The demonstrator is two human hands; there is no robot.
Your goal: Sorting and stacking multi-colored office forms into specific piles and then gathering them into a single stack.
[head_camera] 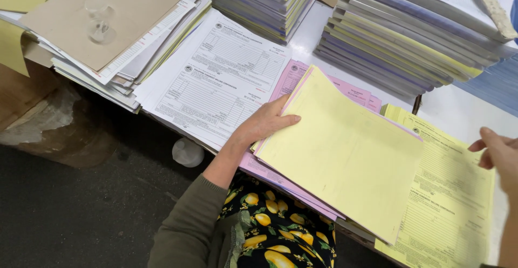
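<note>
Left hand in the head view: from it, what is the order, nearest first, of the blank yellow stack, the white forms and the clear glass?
1. Blank yellow stack, under the left hand.
2. White forms, just beside it.
3. Clear glass, far corner on brown card.

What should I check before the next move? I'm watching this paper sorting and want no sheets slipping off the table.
1. Left hand holds the blank yellow paper bundle at its edge: ok.
2. Right hand is free, hovering over the printed yellow form stack: ok.
3. Pink form sheets under the bundle lie squared: not ok, fanned out.
4. Printed white form stack fully on the white table: cannot tell.
5. Bundle's near corner supported: not ok, it overhangs.
</note>
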